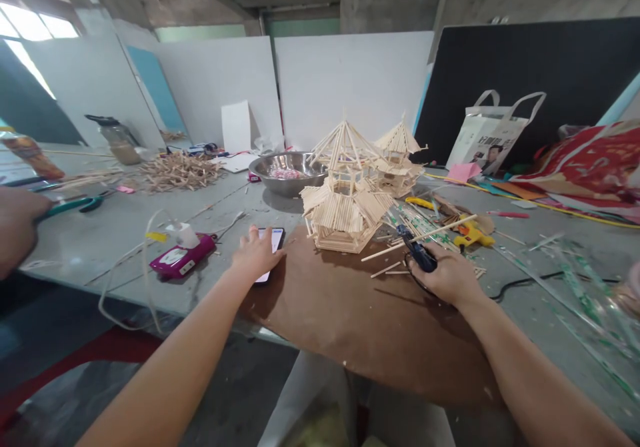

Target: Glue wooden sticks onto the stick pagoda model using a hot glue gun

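Note:
My left hand (257, 255) lies over a phone (271, 255) with a lit screen, fingers spread and touching it. In my right hand (453, 277) is a pair of dark-handled pliers (421, 255), their tip pointing up and left. A long thin wooden stick (445, 230) crosses by the pliers; whether the jaws grip it I cannot tell. Ahead, between my hands, a pavilion model (345, 210) built of wooden sticks stands at the far edge of a brown board (340, 307). A second stick pavilion (399, 157) stands behind it.
A steel bowl (290, 173) sits behind the phone, with a pile of sticks (183, 170) to its left. A purple power strip (183, 257) trails a white cable. Right lie a yellow glue gun (473, 233) and clear glue sticks. At far left is another person's hand (17, 227) with teal-handled scissors (70, 207).

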Action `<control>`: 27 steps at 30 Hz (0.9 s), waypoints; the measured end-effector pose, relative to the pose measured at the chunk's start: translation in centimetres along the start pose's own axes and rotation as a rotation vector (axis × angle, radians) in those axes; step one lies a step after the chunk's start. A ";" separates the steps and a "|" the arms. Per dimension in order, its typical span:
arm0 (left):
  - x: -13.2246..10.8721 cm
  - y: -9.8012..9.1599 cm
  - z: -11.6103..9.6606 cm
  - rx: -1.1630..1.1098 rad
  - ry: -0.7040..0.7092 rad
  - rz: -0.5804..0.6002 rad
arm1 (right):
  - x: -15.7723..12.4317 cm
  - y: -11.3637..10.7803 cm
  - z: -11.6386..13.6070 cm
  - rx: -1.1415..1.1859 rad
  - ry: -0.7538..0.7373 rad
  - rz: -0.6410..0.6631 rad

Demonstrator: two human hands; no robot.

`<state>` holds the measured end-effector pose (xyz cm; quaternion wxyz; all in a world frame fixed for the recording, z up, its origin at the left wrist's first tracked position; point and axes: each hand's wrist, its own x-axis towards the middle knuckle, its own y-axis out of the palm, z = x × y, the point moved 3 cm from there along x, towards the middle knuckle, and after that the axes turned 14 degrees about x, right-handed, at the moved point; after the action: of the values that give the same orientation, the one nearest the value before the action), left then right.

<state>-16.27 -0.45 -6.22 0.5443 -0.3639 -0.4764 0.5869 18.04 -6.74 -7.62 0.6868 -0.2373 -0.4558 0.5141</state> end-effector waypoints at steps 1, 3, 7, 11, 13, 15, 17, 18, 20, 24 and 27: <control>0.4 0.5 0.2 -0.005 -0.008 0.037 | 0.0 0.0 0.0 0.002 -0.002 -0.001; 0.7 1.1 0.4 -0.011 -0.008 0.057 | 0.0 0.0 0.0 -0.006 -0.003 0.005; 1.3 1.0 0.2 0.017 0.008 -0.013 | 0.1 -0.1 0.0 -0.008 -0.012 -0.003; 2.6 1.2 0.5 0.014 0.040 -0.029 | 0.1 -0.2 0.0 0.007 -0.025 -0.010; 3.5 1.4 0.7 -0.011 0.066 -0.031 | 0.1 -0.2 0.0 0.015 -0.038 -0.017; 4.4 1.7 0.9 -0.033 0.094 -0.028 | 0.1 -0.2 0.0 0.017 -0.044 -0.022; 5.3 1.8 1.1 -0.043 0.106 -0.014 | 0.1 -0.1 -0.1 0.016 -0.037 -0.017; 5.6 1.7 1.2 -0.041 0.103 0.003 | 0.1 -0.1 -0.1 0.015 -0.032 -0.013; 5.7 0.9 1.5 -0.017 0.082 0.054 | 0.1 -0.1 -0.1 0.014 -0.028 -0.005; 2.4 -3.6 1.6 0.048 0.168 -0.018 | 0.1 -0.1 -0.1 0.013 -0.032 -0.003; -2.9 -7.5 0.7 -0.028 0.340 -0.025 | 0.1 -0.1 0.0 0.017 -0.027 -0.008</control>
<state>-14.31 -3.74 0.89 0.6190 -0.4598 -0.3900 0.5033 18.12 -6.65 -7.52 0.6846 -0.2226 -0.4613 0.5186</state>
